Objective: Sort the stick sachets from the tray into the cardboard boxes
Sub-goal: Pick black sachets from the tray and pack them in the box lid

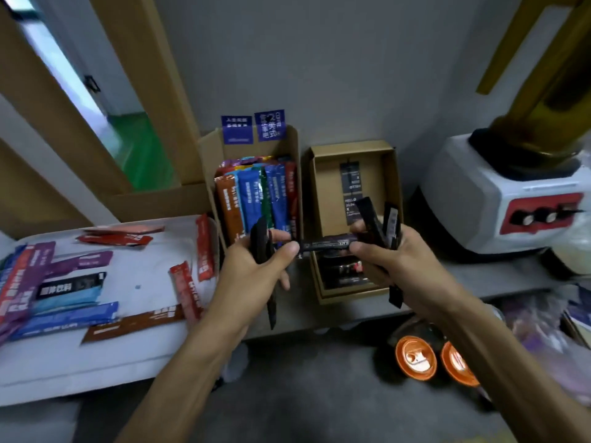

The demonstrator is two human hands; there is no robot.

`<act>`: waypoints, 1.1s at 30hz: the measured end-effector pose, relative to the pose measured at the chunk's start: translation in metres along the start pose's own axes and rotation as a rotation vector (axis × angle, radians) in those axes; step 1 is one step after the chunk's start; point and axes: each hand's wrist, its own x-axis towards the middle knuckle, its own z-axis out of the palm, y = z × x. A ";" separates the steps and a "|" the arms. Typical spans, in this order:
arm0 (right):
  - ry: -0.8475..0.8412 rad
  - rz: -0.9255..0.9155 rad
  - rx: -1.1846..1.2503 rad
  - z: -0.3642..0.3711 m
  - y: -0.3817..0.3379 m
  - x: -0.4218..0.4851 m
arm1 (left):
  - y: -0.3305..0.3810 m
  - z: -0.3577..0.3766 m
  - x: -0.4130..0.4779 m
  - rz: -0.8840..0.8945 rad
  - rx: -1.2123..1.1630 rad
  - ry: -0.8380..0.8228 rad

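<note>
While the head camera looks down on both hands, the relation that matters is the black sachet (pixel 329 243) stretched between them. Its long axis lies level, left to right, across the open right cardboard box (pixel 351 145) as the camera sees it. The left hand (pixel 256 266) pinches its left end between thumb and fingers, and the right hand (pixel 393 260) pinches its right end in the same way. Both hands are equally near to it, but the right hand is closer to that box, so I judge that it should take the sachet while the left thumb lets go.

Each hand carries more. The other left fingers curl round dark sticks (pixel 271 310) that point down out of the palm. The right fingers grip a bundle of about 3 black sticks (pixel 367 212) that stand up and lean over the box.

The right cardboard box holds only black sachets, some upright at its back wall, some lying lower in front. The left cardboard box (pixel 211 155), just beside it, is packed with coloured sachets (pixel 252 199) standing upright: brown, blue, green, red. On the white tray (pixel 144 279), further left, many coloured sachets lie flat, and 1 black-faced stick (pixel 70 284) lies among them. The sorting, in my judgement, is well advanced but not finished.
</note>
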 end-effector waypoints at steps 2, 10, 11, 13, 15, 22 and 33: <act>-0.016 -0.005 -0.019 -0.019 -0.002 0.004 | 0.004 0.016 0.001 -0.014 -0.035 0.022; -0.048 0.000 0.140 -0.067 0.002 0.015 | 0.015 0.059 -0.006 0.028 -0.041 0.152; -0.057 0.015 0.166 -0.072 0.003 0.016 | 0.016 0.062 -0.005 0.032 -0.032 0.167; -0.078 0.043 0.219 -0.081 0.004 0.018 | 0.016 0.065 -0.004 0.043 -0.015 0.187; -0.095 0.060 0.256 -0.086 0.004 0.018 | 0.017 0.068 -0.003 0.046 -0.007 0.194; -0.024 0.007 0.133 -0.077 -0.001 0.021 | 0.011 0.069 0.001 0.068 0.120 0.110; 0.012 -0.266 -0.305 -0.049 -0.045 0.050 | 0.036 0.077 0.033 0.160 0.417 -0.196</act>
